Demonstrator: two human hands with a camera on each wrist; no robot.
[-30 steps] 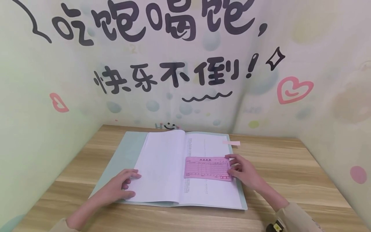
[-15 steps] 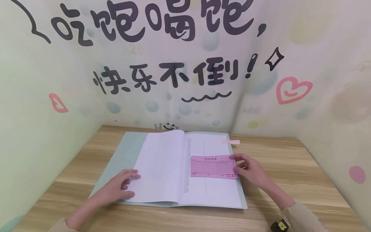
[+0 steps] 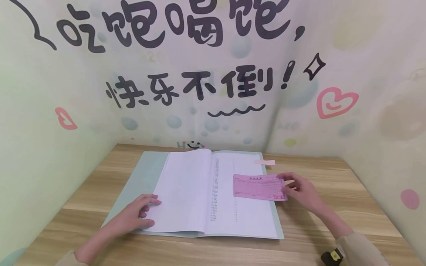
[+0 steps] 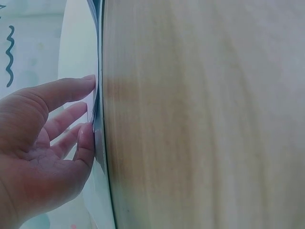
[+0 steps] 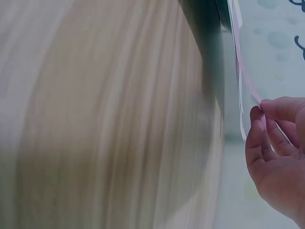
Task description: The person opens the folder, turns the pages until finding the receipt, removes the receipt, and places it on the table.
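A pink printed form slip [image 3: 257,186] is pinched at its right edge by my right hand [image 3: 302,190]. It hangs over the right page of an open light-blue folder [image 3: 148,173] and past that folder's right edge. In the right wrist view the slip [image 5: 245,78] appears edge-on between thumb and fingers. My left hand [image 3: 134,214] rests on the lower left of the turned white pages [image 3: 183,192], fingers relaxed and spread. The left wrist view shows that hand's fingertips [image 4: 88,78] touching the paper edge. Columns of small print run down the right page [image 3: 226,218].
A pale pink tab [image 3: 265,162] sticks out from the folder's upper right side. The folder lies on a wooden table [image 3: 319,173], with a printed wall [image 3: 193,125] behind. A dark band with a yellow flower [image 3: 334,255] is at the right sleeve.
My right hand has moved right and slightly back with the pink slip, shifting it from the middle of the right page to beyond the folder's edge. My left hand stays where it was.
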